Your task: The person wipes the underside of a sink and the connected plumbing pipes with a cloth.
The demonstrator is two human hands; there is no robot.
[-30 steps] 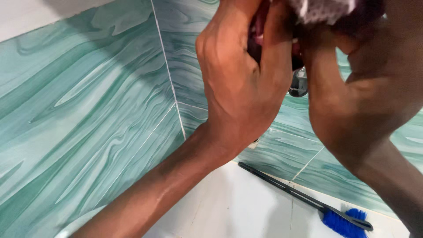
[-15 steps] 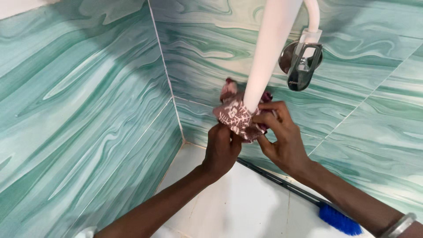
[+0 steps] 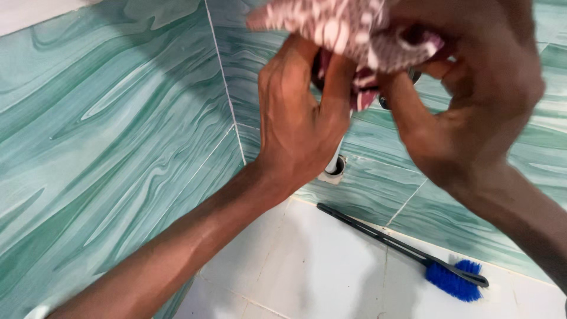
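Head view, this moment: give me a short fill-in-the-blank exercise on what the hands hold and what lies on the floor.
1. Both hands, the left hand and the right hand, grip a patterned maroon-and-white ____.
2. The brush lying on the white floor has ____ bristles.
3. The brush's long handle is ____ in colour.
4. The wall tiles are swirled ____.

Missing words: cloth; blue; black; green

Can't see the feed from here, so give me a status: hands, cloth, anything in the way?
Left hand and right hand both gripping the patterned maroon cloth, raised near the camera. Hands hide most of the white pipe. Blue brush lies untouched on the floor.
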